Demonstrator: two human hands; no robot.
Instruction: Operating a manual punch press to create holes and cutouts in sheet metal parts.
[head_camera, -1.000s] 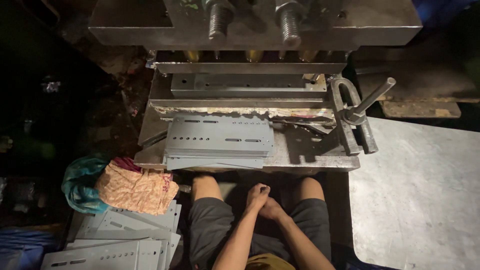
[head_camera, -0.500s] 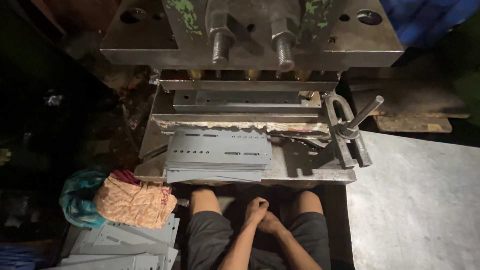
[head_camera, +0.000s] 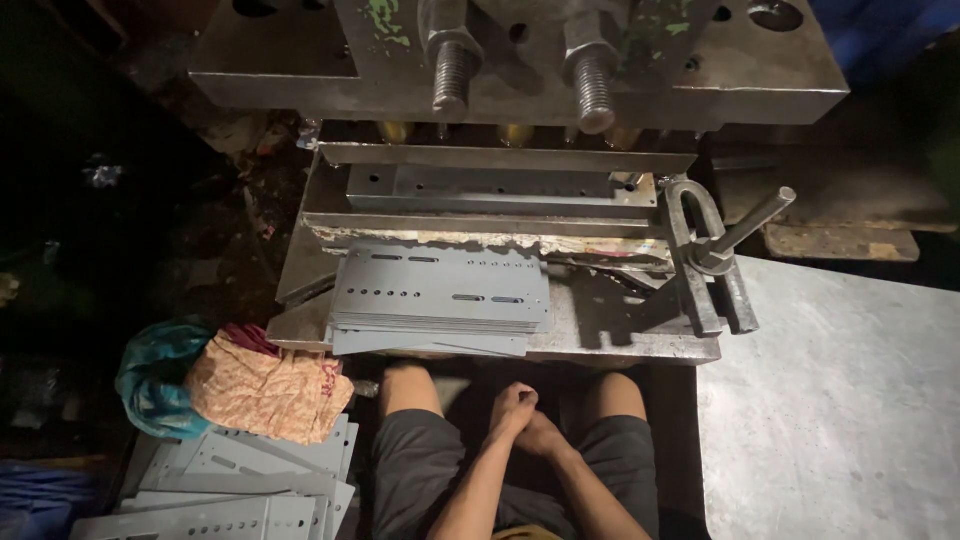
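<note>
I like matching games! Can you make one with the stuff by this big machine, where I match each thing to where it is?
Things:
1. stack of punched metal plates
2. patterned orange cloth
3. hands
4. metal strip with holes

Places:
A. clasped together between the knees
B. inside the press, under its top block
C. on the press table's front edge
D. on the loose plates at lower left

Pairs: 1-C, 2-D, 3-A, 4-B
</note>
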